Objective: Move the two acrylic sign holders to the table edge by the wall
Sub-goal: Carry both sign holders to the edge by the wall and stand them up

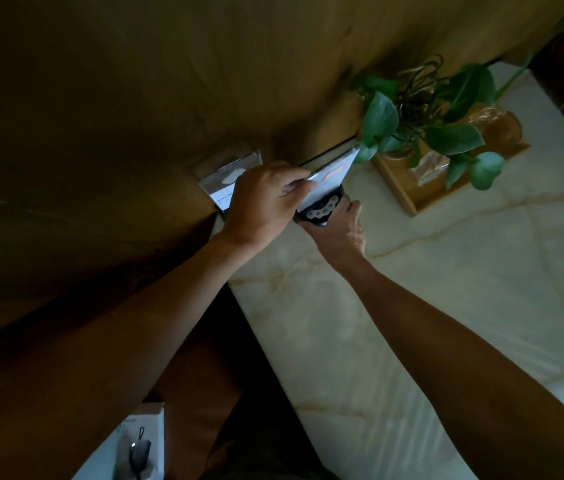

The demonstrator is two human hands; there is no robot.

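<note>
So we've got both hands on the second sign holder (334, 174) right at the back edge of the bench (446, 289), up against the wooden wall (169, 81). Our left hand (266, 202) is closed round the top edge of the sheet, fingers curled over it, and our right hand (341, 230) is wrapped round the dark base down low, so both are holding the same piece. The other sign holder (226, 176) already sits at the corner by the wall, just to the left, partly hidden behind our left hand. To do this bit well we'd say lower the base flat first, then slide it back until it meets the wall, and keep it off the plant (429, 112) leaves, which are touching or nearly touching its top corner. Let go of the base last so it doesn't tip. Material-wise: clear glossy acrylic with a white printed insert, hard and slick, thin flat panel. The bench top is polished pale marble-look stone with tan veins, so things will probably skate on it. The plant sits in a wooden tray (408, 188).
</note>
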